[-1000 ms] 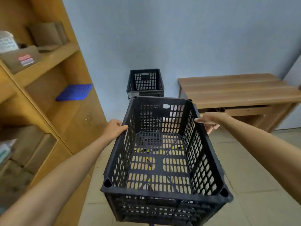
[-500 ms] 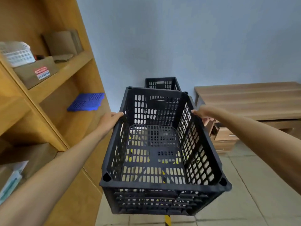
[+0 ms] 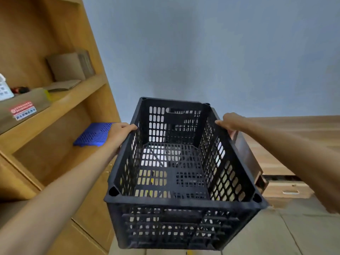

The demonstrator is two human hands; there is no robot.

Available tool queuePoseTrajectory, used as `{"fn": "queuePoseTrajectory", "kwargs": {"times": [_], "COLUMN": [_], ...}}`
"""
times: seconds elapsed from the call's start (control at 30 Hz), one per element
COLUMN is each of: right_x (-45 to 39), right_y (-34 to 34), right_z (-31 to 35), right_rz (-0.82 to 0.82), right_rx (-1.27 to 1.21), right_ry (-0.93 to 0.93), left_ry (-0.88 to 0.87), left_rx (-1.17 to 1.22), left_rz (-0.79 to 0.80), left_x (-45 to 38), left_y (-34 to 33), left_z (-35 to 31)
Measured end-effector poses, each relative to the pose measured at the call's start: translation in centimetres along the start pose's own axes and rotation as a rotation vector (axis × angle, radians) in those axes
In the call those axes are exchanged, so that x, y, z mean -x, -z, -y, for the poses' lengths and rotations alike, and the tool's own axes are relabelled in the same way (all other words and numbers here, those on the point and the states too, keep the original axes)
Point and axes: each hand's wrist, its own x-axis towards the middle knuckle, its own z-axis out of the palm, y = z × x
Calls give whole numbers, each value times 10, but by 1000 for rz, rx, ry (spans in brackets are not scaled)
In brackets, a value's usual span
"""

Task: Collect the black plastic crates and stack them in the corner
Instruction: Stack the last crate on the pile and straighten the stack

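Observation:
I hold a black plastic crate [image 3: 181,199] with perforated walls in the air in front of me, its open top facing up. My left hand [image 3: 120,132] grips the rim of its left long side. My right hand [image 3: 232,122] grips the rim of its right long side. The crate is empty. Through the holes in its far wall and floor I make out dark shapes of another black crate standing at the wall; most of it is hidden.
A wooden shelf unit [image 3: 55,111] stands close on the left with cardboard boxes [image 3: 70,66] and a blue plastic grid [image 3: 94,134] on its shelves. A low wooden table [image 3: 294,137] with drawers stands on the right. A grey wall [image 3: 202,52] is straight ahead.
I have moved closer to the wall with the crate in both hands. The crate in the corner, visible above the held crate before, is now almost wholly hidden behind it.

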Motion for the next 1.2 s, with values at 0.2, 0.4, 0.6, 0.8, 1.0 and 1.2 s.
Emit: {"fn": "queuePoseTrajectory", "kwargs": {"times": [0.2, 0.4, 0.6, 0.8, 1.0, 1.2], "right_x": [-64, -100, -122, -153, -205, -286], "right_y": [44, 88, 115, 120, 110, 94], "right_z": [7, 29, 47, 54, 42, 12], "right_rz": [96, 84, -41, -225, -213, -220], "right_rx": [129, 145, 162, 137, 30, -47], "right_ry": [91, 76, -7, -26, -61, -36], "left_ry": [63, 114, -80, -164, -210, -248], "left_rx": [-129, -181, -159, -31, -63, -229], "left_rz": [77, 148, 58, 49, 36, 7], "left_x": [-83, -151, -201, -251, -317, -376], "left_y": [6, 20, 14, -12, -60, -112], "left_z": [-44, -92, -110, -95, -83, -76]}}
